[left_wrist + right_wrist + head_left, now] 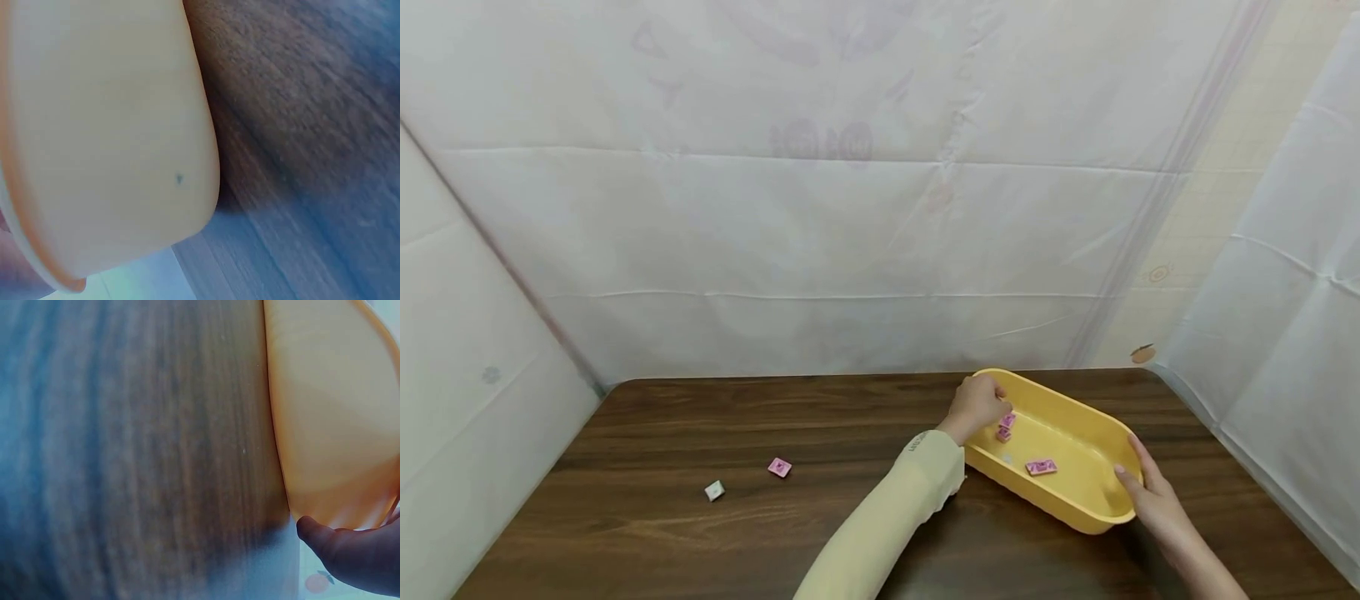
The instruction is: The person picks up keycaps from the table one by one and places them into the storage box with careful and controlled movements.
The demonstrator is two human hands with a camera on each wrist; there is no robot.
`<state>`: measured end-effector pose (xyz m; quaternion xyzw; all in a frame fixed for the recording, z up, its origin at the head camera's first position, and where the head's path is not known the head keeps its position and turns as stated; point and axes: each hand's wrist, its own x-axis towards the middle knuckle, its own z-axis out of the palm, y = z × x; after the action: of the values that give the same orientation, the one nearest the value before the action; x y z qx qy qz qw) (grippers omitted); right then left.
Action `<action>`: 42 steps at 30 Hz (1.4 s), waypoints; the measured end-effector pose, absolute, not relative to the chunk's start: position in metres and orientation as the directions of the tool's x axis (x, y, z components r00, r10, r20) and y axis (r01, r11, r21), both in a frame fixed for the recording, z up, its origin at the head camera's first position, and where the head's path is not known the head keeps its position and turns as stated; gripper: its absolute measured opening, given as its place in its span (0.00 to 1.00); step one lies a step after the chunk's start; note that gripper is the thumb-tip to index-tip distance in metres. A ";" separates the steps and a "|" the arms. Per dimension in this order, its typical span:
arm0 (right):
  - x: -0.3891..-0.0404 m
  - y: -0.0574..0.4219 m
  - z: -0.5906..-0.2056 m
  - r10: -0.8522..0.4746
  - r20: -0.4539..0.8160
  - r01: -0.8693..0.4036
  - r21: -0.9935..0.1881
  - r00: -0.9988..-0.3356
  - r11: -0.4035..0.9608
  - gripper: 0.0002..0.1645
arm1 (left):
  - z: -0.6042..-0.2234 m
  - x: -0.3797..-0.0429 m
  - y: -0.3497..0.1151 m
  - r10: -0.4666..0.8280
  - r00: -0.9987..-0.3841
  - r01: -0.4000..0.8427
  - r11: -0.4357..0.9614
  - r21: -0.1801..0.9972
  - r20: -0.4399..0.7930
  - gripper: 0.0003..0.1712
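A yellow plastic basin [1075, 467] stands at an angle on the right side of the table. My right hand [1157, 500] grips its right end, the thumb over the rim. My left hand [977, 407] reaches over the left end, fingers bent inward and fingertips right at a small pink printed piece [1007, 420]; I cannot tell whether they hold anything. Another pink piece [1003, 435] lies just below it. Farther right in the basin is a longer pink piece [1041, 467]. The left wrist view shows the basin's outer wall [119, 137], the hand partly hidden behind its rim.
On the left half of the brown wooden table [662, 433] lie a pink piece [780, 467] and a small white piece [714, 491]. A pale spot [1007, 458] shows on the basin floor. White printed sheets [820, 250] hang behind and beside the table.
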<state>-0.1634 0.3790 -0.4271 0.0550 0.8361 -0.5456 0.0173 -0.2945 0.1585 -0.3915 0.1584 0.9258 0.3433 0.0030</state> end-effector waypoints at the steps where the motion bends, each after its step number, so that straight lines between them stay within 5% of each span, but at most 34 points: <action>1: -0.163 0.379 -0.427 0.071 -0.089 0.110 -0.912 -0.993 0.396 0.40 | -0.391 -0.294 0.157 0.298 -0.949 0.293 0.707 0.643 0.106 0.09; 42: -0.166 0.384 -0.426 0.057 -0.089 0.105 -0.894 -0.994 0.436 0.40 | -0.383 -0.264 0.103 0.421 -0.867 0.460 0.475 0.750 0.265 0.14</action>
<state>-0.1656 0.3838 -0.4264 0.0478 0.8471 -0.5287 0.0226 -0.2637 0.1034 -0.3826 0.2566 0.8586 0.4433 -0.0216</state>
